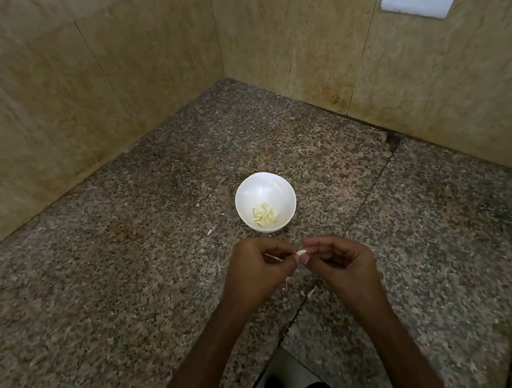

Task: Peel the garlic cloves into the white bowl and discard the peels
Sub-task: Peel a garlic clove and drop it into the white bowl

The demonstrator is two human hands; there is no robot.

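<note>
Clove: garlic clove (302, 255), lower centre of frame, just below white bowl (262, 179).
Grips: left grip (257, 268) and right grip (341, 259) both pinch it.
Handling: light, probably slick once bare; papery skin tears, so hold the ends.

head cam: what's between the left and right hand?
In the head view, a pale garlic clove is pinched between the fingertips of the left hand and the right hand.

Both forearms (208, 356) were stretched forward and angled inward. The left hand (258, 270) and the right hand (345, 260) were held close together, fingers curled, and a garlic clove (302, 255) was pinched between their fingertips.
</note>
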